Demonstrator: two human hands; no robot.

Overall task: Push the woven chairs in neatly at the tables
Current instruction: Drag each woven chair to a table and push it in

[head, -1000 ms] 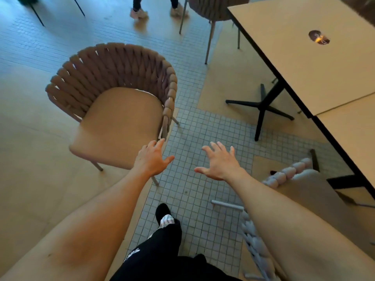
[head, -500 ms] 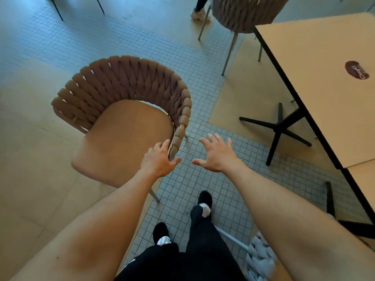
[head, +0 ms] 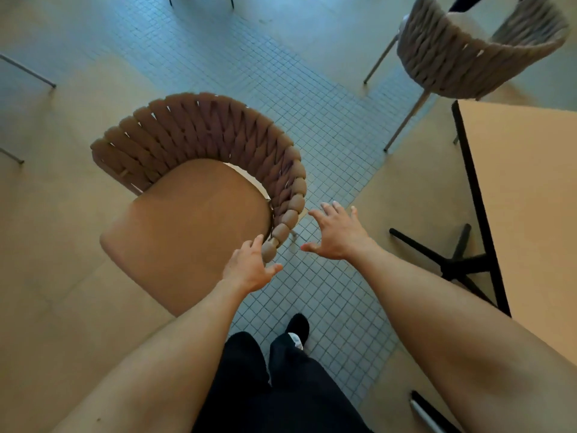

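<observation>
Both hands are held open, nothing gripped: left hand (head: 249, 270) at the brown woven chair (head: 199, 195) armrest end, right hand (head: 338, 234) spread just beside it.

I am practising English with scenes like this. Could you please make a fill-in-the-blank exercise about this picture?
1. The brown woven chair stands out on the floor, ____ from the table.
2. The left hand reaches the end of the chair's woven ____.
3. The right hand hovers with its fingers ____, holding nothing.
4. A second, grey woven chair stands at the table's ____ end.

Missing words: away; backrest; spread; far
</observation>
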